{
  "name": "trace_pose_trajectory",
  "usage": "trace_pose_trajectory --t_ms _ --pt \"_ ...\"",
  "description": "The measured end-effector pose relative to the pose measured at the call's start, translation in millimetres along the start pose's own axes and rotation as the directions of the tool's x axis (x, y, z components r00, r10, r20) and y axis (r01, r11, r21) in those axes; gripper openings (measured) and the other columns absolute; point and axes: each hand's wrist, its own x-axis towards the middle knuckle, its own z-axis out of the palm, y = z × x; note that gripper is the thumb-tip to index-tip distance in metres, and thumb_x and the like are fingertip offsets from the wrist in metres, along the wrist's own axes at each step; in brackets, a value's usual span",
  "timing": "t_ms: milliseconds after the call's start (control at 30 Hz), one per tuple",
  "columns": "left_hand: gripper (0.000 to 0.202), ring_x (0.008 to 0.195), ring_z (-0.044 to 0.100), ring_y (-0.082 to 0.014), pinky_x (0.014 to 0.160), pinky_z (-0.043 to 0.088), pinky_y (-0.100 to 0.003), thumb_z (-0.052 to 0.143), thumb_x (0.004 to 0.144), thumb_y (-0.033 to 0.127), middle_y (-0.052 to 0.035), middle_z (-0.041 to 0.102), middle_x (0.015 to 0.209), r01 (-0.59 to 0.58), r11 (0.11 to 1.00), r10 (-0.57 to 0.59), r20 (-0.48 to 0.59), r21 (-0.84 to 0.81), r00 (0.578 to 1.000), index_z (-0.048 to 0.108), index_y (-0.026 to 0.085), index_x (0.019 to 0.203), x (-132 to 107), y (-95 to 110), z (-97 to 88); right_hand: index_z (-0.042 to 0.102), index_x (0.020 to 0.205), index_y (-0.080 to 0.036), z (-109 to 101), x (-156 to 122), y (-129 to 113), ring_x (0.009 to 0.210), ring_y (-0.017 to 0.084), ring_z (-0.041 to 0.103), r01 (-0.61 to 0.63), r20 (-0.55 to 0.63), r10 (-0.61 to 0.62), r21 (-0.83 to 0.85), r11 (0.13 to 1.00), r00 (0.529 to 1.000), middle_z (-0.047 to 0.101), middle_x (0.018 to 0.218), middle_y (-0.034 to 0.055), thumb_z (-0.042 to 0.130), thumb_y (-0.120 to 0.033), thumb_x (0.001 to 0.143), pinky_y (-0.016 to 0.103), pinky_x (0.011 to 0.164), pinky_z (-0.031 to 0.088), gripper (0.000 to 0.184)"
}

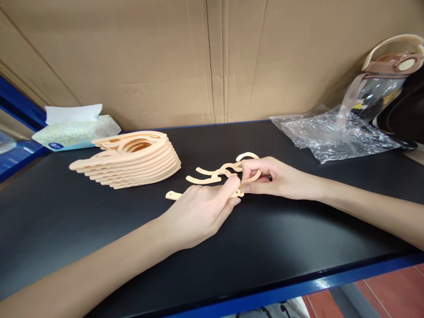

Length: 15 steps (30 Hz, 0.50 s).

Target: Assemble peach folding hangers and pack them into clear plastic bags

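My left hand is closed around a peach-coloured plastic folding hanger; one flat arm with a small hole sticks out to the left. My right hand pinches a curved hook-like part at the hanger's other end, where the fingertips of both hands meet. The joint between them is mostly covered by fingers. Just behind the hands lie loose hanger pieces of the same colour, with curved arms and hooks, partly hidden by my right hand. To the left stands a neat stack of matching folded hangers.
A tissue pack sits at the back left. Crumpled clear plastic bags lie at the back right, beside a clear bottle with a brown lid. Cardboard walls the back of the black table, which has a blue front edge.
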Motion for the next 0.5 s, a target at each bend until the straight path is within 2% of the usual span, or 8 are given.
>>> trace_pose_trajectory --t_ms 200,400,500 --pt "0.005 0.05 0.047 -0.0144 0.051 0.026 -0.024 0.038 0.099 0.023 0.0068 0.051 0.063 0.025 0.992 -0.017 0.062 -0.123 0.998 0.042 0.023 0.101 0 0 -5.4 0.047 0.074 -0.017 -3 0 2 0.065 0.008 0.045 -0.027 0.067 0.022 0.084 0.996 0.998 0.054 0.075 -0.0034 0.065 -0.035 0.088 0.023 0.058 0.034 0.03" --pt "0.008 0.058 0.049 -0.0148 0.056 0.029 -0.025 0.039 0.101 0.029 0.0064 0.051 0.067 0.075 0.974 -0.046 0.138 -0.212 0.989 0.043 0.023 0.098 1 -1 -9.7 0.05 0.073 -0.016 -5 1 1 0.057 0.005 0.034 -0.033 0.089 0.025 0.091 0.995 0.996 0.047 0.07 -0.006 0.066 -0.035 0.088 0.022 0.051 0.025 0.029" --pt "0.01 0.056 0.047 -0.014 0.056 0.029 -0.025 0.039 0.101 0.032 0.0073 0.049 0.065 0.088 0.964 -0.044 0.177 -0.249 0.983 0.041 0.023 0.097 2 -1 -10.8 0.05 0.071 -0.016 -7 1 1 0.056 0.004 0.034 -0.036 0.101 0.025 0.103 0.994 0.995 0.047 0.073 -0.0059 0.067 -0.034 0.087 0.021 0.05 0.024 0.03"
